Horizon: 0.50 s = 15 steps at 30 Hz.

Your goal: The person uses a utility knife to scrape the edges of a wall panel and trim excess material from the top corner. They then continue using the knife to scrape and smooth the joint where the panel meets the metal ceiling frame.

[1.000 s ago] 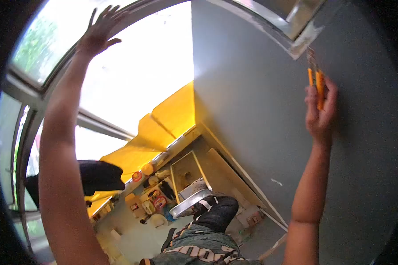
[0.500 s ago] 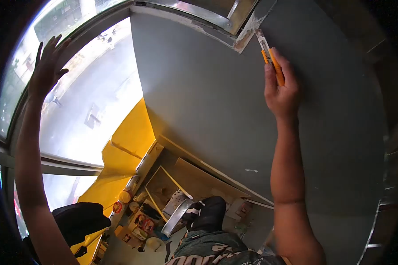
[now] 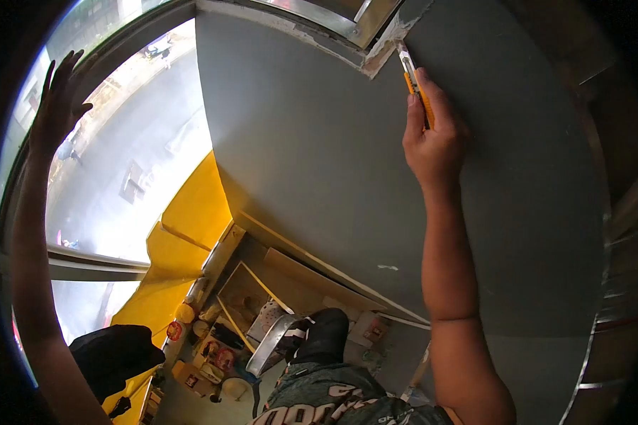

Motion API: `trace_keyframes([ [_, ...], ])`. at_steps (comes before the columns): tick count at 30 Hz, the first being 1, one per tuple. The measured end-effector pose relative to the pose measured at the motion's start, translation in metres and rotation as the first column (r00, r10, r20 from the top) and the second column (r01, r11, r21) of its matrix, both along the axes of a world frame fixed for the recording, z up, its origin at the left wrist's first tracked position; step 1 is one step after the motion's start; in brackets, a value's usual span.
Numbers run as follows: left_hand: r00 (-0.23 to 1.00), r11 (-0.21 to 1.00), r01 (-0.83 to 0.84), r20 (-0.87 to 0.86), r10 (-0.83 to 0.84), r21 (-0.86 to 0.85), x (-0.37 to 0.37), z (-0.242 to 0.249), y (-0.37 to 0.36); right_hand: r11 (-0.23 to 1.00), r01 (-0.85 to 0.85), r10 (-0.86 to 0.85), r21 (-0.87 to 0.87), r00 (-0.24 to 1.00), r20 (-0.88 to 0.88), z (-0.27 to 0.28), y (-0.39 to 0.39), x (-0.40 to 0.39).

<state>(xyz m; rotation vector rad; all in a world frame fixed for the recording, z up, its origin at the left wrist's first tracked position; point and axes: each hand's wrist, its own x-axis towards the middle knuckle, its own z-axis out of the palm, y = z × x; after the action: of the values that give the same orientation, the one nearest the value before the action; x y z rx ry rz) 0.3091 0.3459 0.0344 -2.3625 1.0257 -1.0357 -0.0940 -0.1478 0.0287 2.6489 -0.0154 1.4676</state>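
My right hand [image 3: 432, 138] is raised against a grey wall panel [image 3: 312, 156] and grips an orange utility knife [image 3: 412, 79]. The knife's blade tip touches the chipped top corner [image 3: 381, 51] of the panel, just under a metal frame [image 3: 347, 21]. My left hand [image 3: 55, 106] is lifted high with fingers spread, pressed flat on the window glass [image 3: 135, 163] at the far left. It holds nothing.
Far below I see my dark trouser leg and shoe on a metal ladder step [image 3: 276, 340]. Yellow sheeting [image 3: 191, 219] lies under the window. Tins and small containers [image 3: 213, 354] crowd the floor beside a wooden box [image 3: 244, 290].
The view has swung left and up. My right hand moved the knife up until its blade reached the panel's chipped corner. My left hand stays spread on the glass.
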Motion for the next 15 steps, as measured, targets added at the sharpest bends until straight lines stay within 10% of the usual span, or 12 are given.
trace_keyframes([
  [15, 0.999, 0.999, 0.047, -0.016, -0.047, -0.020, 0.010, -0.003, 0.004, 0.999, -0.047, 0.047, -0.004, 0.996, 0.077, -0.005, -0.007, 0.005],
])
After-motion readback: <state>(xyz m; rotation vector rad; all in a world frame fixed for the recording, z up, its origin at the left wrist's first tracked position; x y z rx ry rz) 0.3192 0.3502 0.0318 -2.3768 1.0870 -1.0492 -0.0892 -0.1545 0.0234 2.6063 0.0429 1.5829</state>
